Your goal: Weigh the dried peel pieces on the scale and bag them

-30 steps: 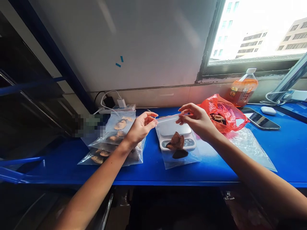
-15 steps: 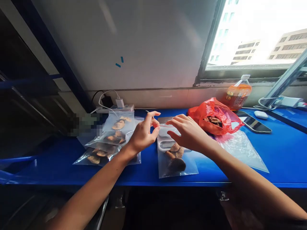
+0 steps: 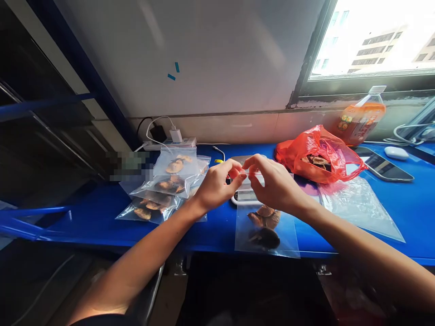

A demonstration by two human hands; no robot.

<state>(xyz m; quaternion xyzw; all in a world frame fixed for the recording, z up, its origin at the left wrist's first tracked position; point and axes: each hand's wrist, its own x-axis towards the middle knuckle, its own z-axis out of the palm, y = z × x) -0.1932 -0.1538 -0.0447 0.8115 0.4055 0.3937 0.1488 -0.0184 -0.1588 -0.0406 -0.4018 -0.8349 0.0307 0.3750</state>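
Both hands meet at the top edge of a clear zip bag point(image 3: 243, 235) with several dried brown slices in its lower part. My left hand point(image 3: 220, 183) pinches the bag's top left corner. Close beside it, my right hand point(image 3: 268, 179) has its thumb and fingers closed on the same red-lined top edge. The bag hangs in front of a white digital scale point(image 3: 235, 199), whose display shows partly through the plastic. Fingers hide much of the bag's seal and part of the scale.
Filled zip bags point(image 3: 159, 185) lie stacked at left, near a power strip point(image 3: 186, 141) with chargers. At right are an open red plastic bag point(image 3: 292, 151) of dried slices, flat clear bags point(image 3: 370, 213), a phone point(image 3: 390, 165), an earphone case point(image 3: 396, 153) and a drink bottle point(image 3: 363, 117).
My right hand has come left along the bag's top edge, and its fingers have closed beside my left hand. The camera view has shifted slightly, so things appear farther right.
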